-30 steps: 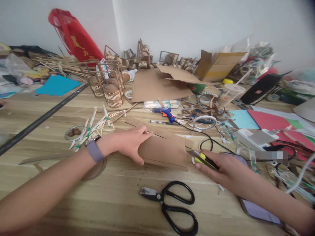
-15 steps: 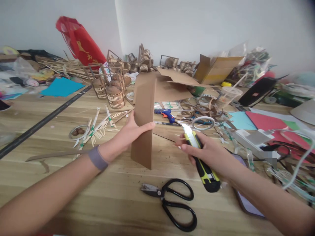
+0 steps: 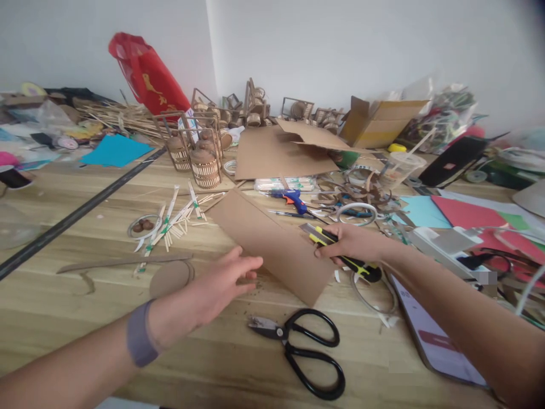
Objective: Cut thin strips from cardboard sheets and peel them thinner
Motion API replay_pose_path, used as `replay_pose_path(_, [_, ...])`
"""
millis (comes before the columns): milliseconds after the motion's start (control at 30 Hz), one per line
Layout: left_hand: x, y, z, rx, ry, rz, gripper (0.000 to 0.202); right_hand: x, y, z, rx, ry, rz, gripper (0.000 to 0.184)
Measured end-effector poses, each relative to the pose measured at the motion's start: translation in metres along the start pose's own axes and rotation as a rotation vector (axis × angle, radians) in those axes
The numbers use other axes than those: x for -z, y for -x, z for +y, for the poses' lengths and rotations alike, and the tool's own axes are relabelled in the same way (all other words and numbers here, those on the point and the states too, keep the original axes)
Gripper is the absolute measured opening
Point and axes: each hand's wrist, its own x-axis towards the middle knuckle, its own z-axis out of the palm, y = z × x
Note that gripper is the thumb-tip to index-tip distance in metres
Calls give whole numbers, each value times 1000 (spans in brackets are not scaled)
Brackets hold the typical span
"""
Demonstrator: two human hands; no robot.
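A brown cardboard piece lies slantwise in front of me, flat or nearly so. My right hand is closed around a yellow-and-black utility knife, its blade pointing left over the cardboard. Those fingers are at the cardboard's right edge; whether they also grip it I cannot tell. Just left of the cardboard, my left hand is empty, fingers apart and partly curled. Black-handled scissors lie on the table nearer to me. Beside my left wrist is a round cardboard disc, partly hidden.
Bamboo sticks and a blue glue gun lie beyond the hands. Small bamboo lanterns stand farther back, near larger cardboard. To the right are a phone, a power strip and a plastic cup.
The cardboard, held upright by my left hand before, now lies slantwise on the table. My left hand has let go and moved nearer. The knife has turned to point left, over the cardboard.
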Motion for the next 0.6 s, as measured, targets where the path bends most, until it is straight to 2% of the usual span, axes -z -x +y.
replay_pose_path(33, [2,6,0,136,123,-33,46,5,-3,5,-8,23,-24,22])
replay_pose_path(67, [4,11,2,216,193,-44,49,9,-7,8,-12,49,-46,22])
replay_pose_path(133, [8,17,8,271,219,-41,50,11,-14,12,-9,115,-92,21])
replay_pose_path(233, [14,12,16,114,22,9,41,8,-24,8,16,249,-138,16])
replay_pose_path(333, [22,-9,13,-157,-278,120,35,1,-31,-3,38,424,-107,7])
replay_pose_path(400, [26,-28,6,-364,-568,234,33,-6,-32,-11,51,546,-34,10])
replay_pose_path(500, [29,-56,-5,-453,-695,291,33,-17,-32,-22,61,690,93,28])
replay_pose_path(600, [26,-79,-12,-536,-822,286,36,-31,-33,-30,55,774,137,35])
